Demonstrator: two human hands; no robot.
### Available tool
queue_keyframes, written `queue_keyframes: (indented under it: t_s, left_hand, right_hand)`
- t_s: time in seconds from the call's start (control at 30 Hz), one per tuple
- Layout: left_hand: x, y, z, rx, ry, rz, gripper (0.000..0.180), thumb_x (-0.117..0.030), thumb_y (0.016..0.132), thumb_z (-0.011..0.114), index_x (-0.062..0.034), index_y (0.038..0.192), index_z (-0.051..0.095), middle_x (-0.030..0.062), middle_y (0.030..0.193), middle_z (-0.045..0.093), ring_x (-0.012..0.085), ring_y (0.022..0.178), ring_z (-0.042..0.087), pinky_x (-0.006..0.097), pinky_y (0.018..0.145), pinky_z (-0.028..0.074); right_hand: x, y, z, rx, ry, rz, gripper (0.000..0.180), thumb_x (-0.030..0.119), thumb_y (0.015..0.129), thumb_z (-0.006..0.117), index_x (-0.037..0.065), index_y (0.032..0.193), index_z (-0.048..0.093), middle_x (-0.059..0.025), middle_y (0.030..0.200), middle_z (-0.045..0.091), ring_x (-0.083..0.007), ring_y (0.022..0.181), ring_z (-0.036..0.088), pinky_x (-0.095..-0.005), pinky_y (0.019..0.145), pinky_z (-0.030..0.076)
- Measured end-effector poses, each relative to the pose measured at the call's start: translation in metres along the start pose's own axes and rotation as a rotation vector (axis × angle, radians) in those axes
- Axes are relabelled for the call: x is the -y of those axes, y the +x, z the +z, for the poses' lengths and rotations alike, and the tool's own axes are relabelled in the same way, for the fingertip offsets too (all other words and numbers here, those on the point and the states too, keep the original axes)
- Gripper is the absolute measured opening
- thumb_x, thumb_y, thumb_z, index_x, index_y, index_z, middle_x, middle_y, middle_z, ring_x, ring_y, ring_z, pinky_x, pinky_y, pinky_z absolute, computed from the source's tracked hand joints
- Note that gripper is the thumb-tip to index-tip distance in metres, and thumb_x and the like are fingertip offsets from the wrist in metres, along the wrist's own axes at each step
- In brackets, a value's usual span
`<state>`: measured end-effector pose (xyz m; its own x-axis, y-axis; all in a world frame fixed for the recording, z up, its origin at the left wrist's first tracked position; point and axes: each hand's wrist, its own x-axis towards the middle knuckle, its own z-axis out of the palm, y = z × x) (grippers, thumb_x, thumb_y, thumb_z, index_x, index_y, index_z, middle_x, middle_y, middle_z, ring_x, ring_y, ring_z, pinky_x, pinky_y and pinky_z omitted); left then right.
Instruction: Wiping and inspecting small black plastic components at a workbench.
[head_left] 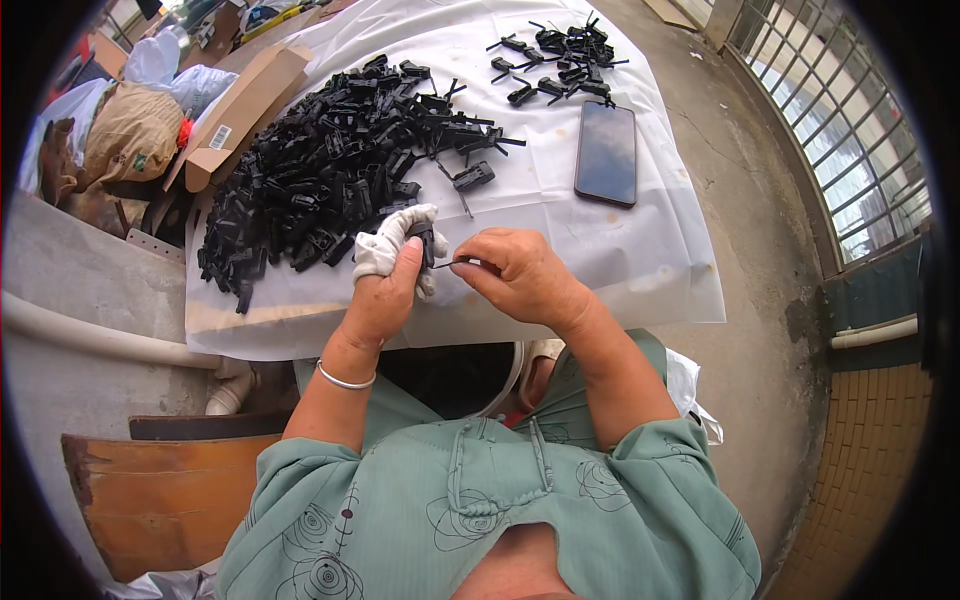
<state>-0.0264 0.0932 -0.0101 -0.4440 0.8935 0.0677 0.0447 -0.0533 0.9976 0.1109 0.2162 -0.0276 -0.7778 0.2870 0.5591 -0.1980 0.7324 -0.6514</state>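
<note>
One white-covered surface (pixel 665 255) carries one phone (pixel 606 153) at right and two black heaps, uncountable: large heap (pixel 320 150) left, small heap (pixel 577 45) far right. Near side, your left hand's (pixel 388 275) fingers clamp one part (pixel 424 238); your right hand's (pixel 520 275) pinch one rod (pixel 447 264).

Watching remotely, I could not identify the thin rod (pixel 450 263) in the right hand (pixel 525 275), its tip too small to tell. A white glove (pixel 374 254) hid most fingers of the left hand (pixel 388 290), whose grip covered part of a black piece (pixel 424 240). Parts in the heap (pixel 320 165) overlapped and hid one another; the cloth (pixel 660 285) ran past the upper edge.
</note>
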Motion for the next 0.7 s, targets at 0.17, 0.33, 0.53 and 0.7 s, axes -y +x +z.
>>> queue_keyframes:
  t_s: [0.17,0.33,0.53,0.7]
  left_hand:
    - [-0.006,-0.003,-0.002,0.073,0.133,-0.031,0.028,-0.009,0.091,0.037,-0.0023,0.115,0.049,0.0016,0.082,0.056,0.0022,0.055,0.044,0.017,0.048,0.038]
    - [-0.007,-0.004,0.001,0.109,-0.005,-0.142,0.029,-0.008,0.088,0.036,-0.0027,0.112,0.052,0.0001,0.081,0.054,0.002,0.055,0.044,0.017,0.048,0.037]
    - [-0.005,-0.003,0.002,0.098,-0.127,-0.187,0.029,-0.009,0.087,0.037,-0.0031,0.111,0.052,-0.0004,0.081,0.054,0.0023,0.057,0.043,0.017,0.049,0.037]
    - [0.001,-0.005,0.004,0.118,-0.124,-0.191,0.03,-0.009,0.087,0.037,-0.0034,0.112,0.052,-0.0002,0.083,0.053,0.0025,0.059,0.043,0.017,0.049,0.036]
  right_hand:
    - [0.006,0.003,0.001,-0.026,0.143,0.104,0.011,0.007,0.076,0.067,0.002,0.085,0.061,-0.0079,0.065,0.056,-0.0166,0.055,0.054,-0.0279,0.051,0.043]
    - [0.014,0.004,-0.001,0.006,0.181,0.21,0.011,0.008,0.077,0.067,0.003,0.085,0.061,-0.0053,0.064,0.054,-0.0122,0.053,0.048,-0.0256,0.05,0.04]
    - [0.003,-0.001,0.004,0.0,0.294,0.144,0.014,0.014,0.078,0.069,0.003,0.083,0.061,-0.0035,0.061,0.051,-0.0115,0.051,0.043,-0.0259,0.048,0.037]
    - [0.009,0.002,0.0,0.013,0.195,0.311,0.018,0.016,0.079,0.068,0.001,0.077,0.059,-0.0034,0.059,0.05,-0.0103,0.052,0.041,-0.0267,0.049,0.038]
